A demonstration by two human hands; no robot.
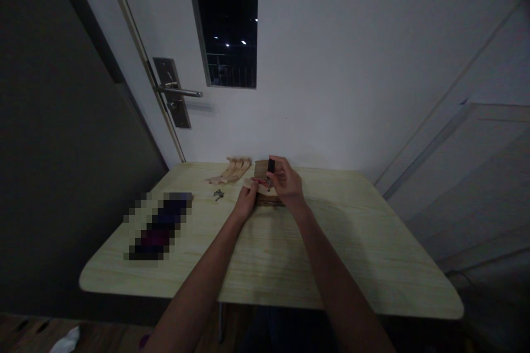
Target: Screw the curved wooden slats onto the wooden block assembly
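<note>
My right hand [289, 185] grips the black handle of a short screwdriver [271, 165], held upright with its metal end pointing down. Below its tip lies a pale wooden piece [265, 190], partly covered by my fingers. My left hand [247, 197] pinches this piece at its left end and presses it against a brown wooden block [261, 167]. The block's lower edge shows between my wrists. To the left of my left hand is a small pile of dark metal screws [218, 194]. Whether a screw sits under the tip is too small to tell.
Several pale, curved wooden pieces [232, 170] lie at the table's back edge. A blurred-out dark object [159, 229] rests on the left side of the table [372, 265]. Right behind the table stands a white door with a metal handle [180, 91] and a narrow window.
</note>
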